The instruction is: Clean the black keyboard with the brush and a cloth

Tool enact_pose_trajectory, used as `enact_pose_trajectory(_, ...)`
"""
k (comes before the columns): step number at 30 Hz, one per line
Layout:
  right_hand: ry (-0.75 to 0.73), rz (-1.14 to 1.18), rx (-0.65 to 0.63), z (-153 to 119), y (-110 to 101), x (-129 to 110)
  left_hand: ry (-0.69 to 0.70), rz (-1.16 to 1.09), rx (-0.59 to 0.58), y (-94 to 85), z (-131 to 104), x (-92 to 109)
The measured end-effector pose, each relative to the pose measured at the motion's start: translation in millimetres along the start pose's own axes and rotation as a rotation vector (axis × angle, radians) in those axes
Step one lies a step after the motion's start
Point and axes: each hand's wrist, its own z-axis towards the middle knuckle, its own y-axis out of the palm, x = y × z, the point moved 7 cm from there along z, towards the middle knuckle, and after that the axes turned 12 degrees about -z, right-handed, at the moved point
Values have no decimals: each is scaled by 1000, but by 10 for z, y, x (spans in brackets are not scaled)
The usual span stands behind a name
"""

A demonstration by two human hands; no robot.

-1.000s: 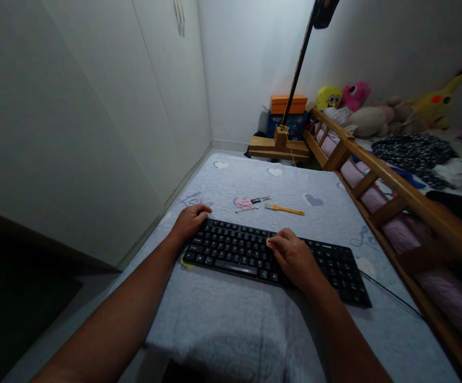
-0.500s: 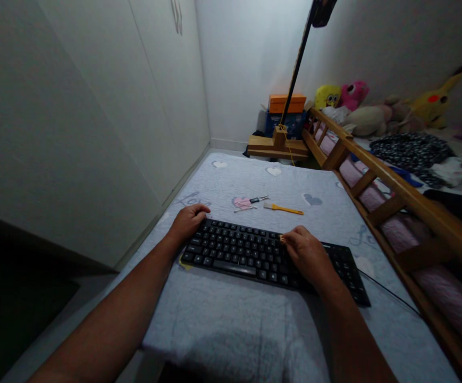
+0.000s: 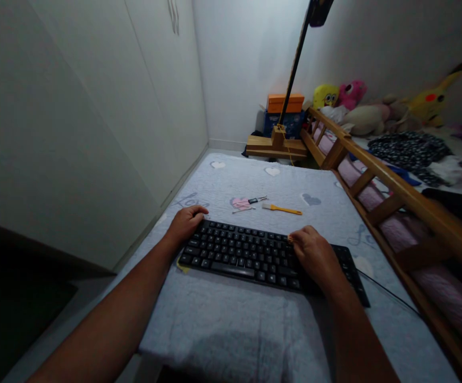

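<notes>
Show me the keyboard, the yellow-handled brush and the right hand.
Keyboard [image 3: 250, 254]: head view, on its letter keys.
Yellow-handled brush [image 3: 285, 210]: head view, on its handle.
Right hand [image 3: 314, 253]: head view, on its back.

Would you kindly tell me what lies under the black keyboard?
The keyboard rests on the pale blue cloth, and a yellow patch peeks out at its near left corner. Anything else underneath is covered and cannot be seen.

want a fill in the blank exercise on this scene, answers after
The left hand is at the ____ end of the long black plastic keyboard.
The right hand, pinching a small tan piece, is over the keyboard nearer its ____ end.
Beyond the keyboard, the flat pale-bristled brush has a ____ handle.
The light blue cloth beneath carries printed white, pink and grey ____.

Missing words: left; right; yellow; hearts.
</notes>
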Motion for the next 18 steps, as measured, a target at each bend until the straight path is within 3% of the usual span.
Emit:
enact_pose_trajectory(8, 11, 22, 38, -15, -92, 25, -10, -17, -3, 9, 4, -39)
enact_pose_trajectory(12, -82, 154, 60, -26, -110, -144, -9, -25, -2, 15, 4, -44)
enact_pose_trajectory(18, -151, 163, -48, -38, -10, -376, -12, -17, -7, 6, 3, -46)
